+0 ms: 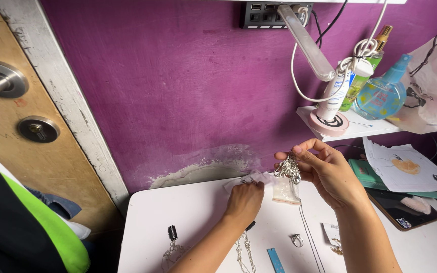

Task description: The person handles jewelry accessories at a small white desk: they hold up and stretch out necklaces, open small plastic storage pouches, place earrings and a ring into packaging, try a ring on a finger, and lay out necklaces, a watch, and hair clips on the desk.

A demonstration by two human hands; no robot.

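My right hand [324,169] is raised above the white table [178,212] and pinches a bunch of silver chain jewellery [288,168] at its fingertips. A small clear plastic bag [286,191] hangs just under the bunch. My left hand [244,201] rests knuckles-up on the table beside the bag, its fingers closed on a crumpled piece of clear plastic [251,178]. Both forearms reach in from the bottom edge.
On the table lie a silver ring [297,240], a silver chain [244,253], a black clip with a chain [172,233], a blue strip [275,260], a thin wire [309,237]. A dark phone [405,210], papers, a shelf with bottles and a lamp [330,121] stand right. A door [21,126] is left.
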